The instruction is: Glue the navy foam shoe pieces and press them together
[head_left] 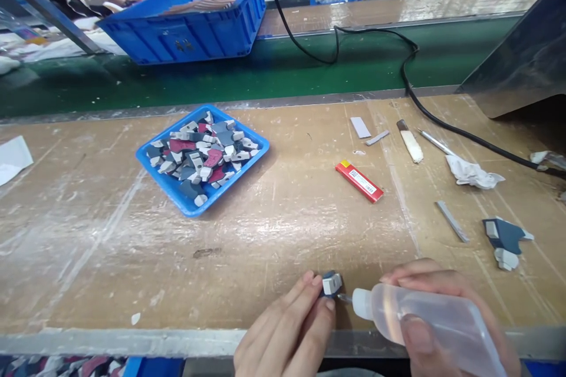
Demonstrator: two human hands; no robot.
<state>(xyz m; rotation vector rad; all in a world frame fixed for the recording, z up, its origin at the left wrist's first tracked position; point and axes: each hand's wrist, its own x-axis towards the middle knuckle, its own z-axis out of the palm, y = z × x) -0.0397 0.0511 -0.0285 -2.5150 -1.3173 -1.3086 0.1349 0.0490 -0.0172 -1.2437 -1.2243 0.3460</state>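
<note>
A small blue and white piece (331,283) is being pinched by the fingertips of the left hand (287,330) near the front edge of the table (265,235). A soft clear bottle (424,321) is being gripped by the right hand (446,318), and its thin tip is being held against the piece. A blue tray (152,156) full of such pieces is sitting further back on the table. A red box (359,181) is lying to the right of the tray.
</note>
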